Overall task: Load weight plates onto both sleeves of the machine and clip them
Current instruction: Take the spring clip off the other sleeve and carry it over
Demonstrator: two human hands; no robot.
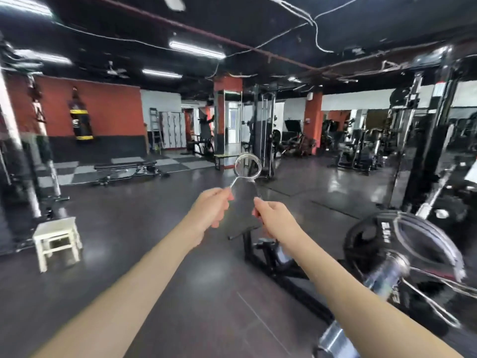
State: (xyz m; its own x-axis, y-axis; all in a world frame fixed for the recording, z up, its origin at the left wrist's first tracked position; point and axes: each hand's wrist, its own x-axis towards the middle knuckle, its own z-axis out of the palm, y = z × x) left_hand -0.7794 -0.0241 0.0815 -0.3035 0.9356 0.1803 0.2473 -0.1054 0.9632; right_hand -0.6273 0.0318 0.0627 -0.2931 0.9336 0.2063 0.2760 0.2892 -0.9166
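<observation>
I hold a silver spring clip (247, 166) up at chest height in front of me. My left hand (211, 208) pinches its left handle and my right hand (273, 215) grips its right handle, with the coil ring above both. At the lower right a black weight plate (382, 244) sits on the machine's chrome sleeve (387, 272). A second spring clip (436, 290) is on that sleeve, against the plate, its handles pointing down and right. The image is blurred by motion.
The machine's black frame (268, 257) lies low between my arms. A white stool (55, 237) stands at the left beside a rack upright. A flat bench (126, 167) is further back, with more machines at the right and rear.
</observation>
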